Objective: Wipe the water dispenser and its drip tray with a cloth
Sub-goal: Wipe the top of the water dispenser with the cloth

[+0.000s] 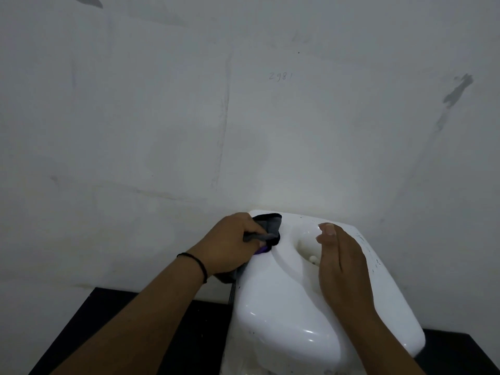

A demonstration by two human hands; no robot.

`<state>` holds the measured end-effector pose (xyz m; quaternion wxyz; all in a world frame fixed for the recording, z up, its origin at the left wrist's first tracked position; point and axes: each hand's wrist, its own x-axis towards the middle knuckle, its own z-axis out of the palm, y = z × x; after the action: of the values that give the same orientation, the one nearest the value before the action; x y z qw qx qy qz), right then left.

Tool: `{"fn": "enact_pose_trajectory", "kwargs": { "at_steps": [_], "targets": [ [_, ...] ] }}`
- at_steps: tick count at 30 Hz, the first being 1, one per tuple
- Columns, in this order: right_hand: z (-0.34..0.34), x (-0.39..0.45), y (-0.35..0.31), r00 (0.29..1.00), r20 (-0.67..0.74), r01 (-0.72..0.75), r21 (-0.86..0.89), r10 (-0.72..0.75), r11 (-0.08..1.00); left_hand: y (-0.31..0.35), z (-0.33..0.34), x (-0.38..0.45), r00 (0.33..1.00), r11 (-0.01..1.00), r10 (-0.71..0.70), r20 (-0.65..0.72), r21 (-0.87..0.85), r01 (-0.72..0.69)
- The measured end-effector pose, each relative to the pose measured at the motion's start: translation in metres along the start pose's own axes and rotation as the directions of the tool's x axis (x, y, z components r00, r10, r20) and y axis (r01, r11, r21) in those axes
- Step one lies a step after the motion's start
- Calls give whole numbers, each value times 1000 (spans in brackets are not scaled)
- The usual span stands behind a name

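Two hands work low in the middle of the head view: the left hand (232, 246) squeezes a bunched dark cloth (267, 230) to rub the shiny white plastic water dispenser (273, 301), and the right hand (342, 263) lies flat with straight fingers, likely keeping it steady.

Black table (130, 320) — white dispenser (270, 307) atop

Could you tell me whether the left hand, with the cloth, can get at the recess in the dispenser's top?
Probably yes: the left hand and cloth sit beside the recess, though the right hand covers part.
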<state>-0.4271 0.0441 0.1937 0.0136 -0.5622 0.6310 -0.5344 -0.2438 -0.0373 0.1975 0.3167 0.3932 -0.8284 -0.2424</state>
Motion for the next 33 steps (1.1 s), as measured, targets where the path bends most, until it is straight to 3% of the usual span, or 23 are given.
{"fn": "enact_pose_trajectory", "kwargs": {
  "at_steps": [2, 7, 11, 17, 23, 29, 33],
  "targets": [
    [1, 1, 1, 1000, 6, 0, 4, 0, 1000, -1, -6, -1, 997, 997, 9, 74, -75, -3],
    [0, 2, 0, 1000, -2, 4, 2, -4, 1000, 2, 3, 4, 996, 999, -14, -89, 27, 16],
    [-1, 0, -3, 1000, -23, -11, 47, 12, 999, 15, 2, -10, 1000, 1000, -3, -27, 10, 4],
    [-2, 0, -2, 999, -31, -30, 83, 33, 996, 37, 16, -54, 989, 989, 147, 11, -7, -147],
    [-6, -2, -8, 999, -16, -32, 90, 33, 995, 16, 27, -67, 959, 997, 75, -274, 15, -73],
    [-7, -2, -8, 999, -20, -25, 128, 28, 991, 37, 42, -89, 950, 974, 224, -219, 71, -214],
    [-11, -3, -12, 999, -21, -40, 182, 44, 982, 44, 42, -90, 945, 985, 135, -298, 146, -94]
  ]
}}
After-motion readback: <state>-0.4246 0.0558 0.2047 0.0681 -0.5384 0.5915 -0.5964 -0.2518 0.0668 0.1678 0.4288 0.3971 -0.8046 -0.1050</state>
